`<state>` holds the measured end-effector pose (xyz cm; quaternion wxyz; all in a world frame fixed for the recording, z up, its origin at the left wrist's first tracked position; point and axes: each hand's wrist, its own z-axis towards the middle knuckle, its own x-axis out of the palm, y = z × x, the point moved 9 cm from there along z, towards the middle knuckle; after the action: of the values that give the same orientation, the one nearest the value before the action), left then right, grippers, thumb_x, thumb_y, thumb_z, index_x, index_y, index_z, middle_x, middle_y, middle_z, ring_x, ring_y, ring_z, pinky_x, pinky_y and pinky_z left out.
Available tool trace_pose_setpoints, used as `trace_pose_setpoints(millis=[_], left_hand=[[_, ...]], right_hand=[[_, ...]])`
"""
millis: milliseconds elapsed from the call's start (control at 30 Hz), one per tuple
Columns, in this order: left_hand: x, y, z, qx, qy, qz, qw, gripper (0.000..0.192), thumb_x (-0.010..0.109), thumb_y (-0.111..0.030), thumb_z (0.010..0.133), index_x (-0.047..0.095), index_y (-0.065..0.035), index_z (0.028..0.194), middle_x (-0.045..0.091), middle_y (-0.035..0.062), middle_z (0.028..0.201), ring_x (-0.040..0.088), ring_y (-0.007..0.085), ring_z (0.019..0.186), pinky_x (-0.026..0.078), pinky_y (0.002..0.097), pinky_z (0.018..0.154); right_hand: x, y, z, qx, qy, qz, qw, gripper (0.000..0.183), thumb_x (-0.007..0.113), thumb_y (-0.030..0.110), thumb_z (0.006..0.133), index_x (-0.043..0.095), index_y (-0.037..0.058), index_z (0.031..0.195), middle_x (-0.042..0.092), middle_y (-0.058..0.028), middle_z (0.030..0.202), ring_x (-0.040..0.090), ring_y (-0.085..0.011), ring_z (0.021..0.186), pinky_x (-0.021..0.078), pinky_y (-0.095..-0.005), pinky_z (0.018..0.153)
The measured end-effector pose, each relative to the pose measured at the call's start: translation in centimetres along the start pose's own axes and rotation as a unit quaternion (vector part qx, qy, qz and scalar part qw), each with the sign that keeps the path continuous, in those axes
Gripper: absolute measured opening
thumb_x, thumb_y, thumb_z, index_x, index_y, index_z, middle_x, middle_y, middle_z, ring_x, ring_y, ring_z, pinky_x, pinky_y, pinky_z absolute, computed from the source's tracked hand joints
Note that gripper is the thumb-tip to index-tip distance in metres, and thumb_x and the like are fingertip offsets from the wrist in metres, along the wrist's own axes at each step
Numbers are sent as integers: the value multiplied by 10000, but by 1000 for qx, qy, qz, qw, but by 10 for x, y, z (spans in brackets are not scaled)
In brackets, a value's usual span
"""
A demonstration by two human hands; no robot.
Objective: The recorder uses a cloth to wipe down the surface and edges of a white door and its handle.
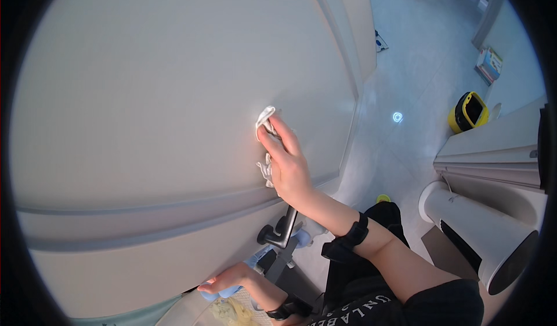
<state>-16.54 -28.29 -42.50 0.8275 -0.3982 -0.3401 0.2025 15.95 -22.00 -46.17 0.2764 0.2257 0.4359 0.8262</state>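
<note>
A pale, framed door (174, 91) fills the left and middle of the view. My right hand (287, 165) presses a crumpled white cloth (266, 119) flat against its panel, with more of the cloth bunched below the palm. Just under that wrist, the dark metal door handle (280, 234) juts from the door frame. My left hand (226, 279) grips the door's lower edge in the picture, its fingers partly hidden there. Light blue rounded objects (226, 292) lie right beneath this hand.
On the tiled floor (404, 78) stand a yellow-and-black bin (469, 113) and a stack of books (489, 66). A white cylindrical appliance (483, 230) rises at the right. A yellowish cloth or bag (233, 312) is at the bottom, near a grey frame (283, 265).
</note>
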Motion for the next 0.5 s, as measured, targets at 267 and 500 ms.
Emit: trace_pose_setpoints(millis=[267, 500], left_hand=[[-17, 5, 5, 2, -38, -13, 999, 589, 250, -545, 881, 501, -59, 1099, 480, 73, 1177, 422, 214, 1104, 307, 419, 942], [-25, 5, 9, 17, 3, -21, 1000, 440, 271, -499, 897, 505, -128, 865, 513, 19, 958, 456, 164, 971, 341, 403, 877]], right_hand=[[-5, 7, 9, 42, -13, -6, 999, 402, 445, -111, 808, 507, -3, 1191, 361, -197, 1322, 384, -361, 1207, 348, -391, 991], [9, 22, -36, 51, 54, 0, 997, 445, 447, -139, 775, 481, -15, 1201, 346, -217, 1321, 391, -379, 1191, 348, -396, 985]])
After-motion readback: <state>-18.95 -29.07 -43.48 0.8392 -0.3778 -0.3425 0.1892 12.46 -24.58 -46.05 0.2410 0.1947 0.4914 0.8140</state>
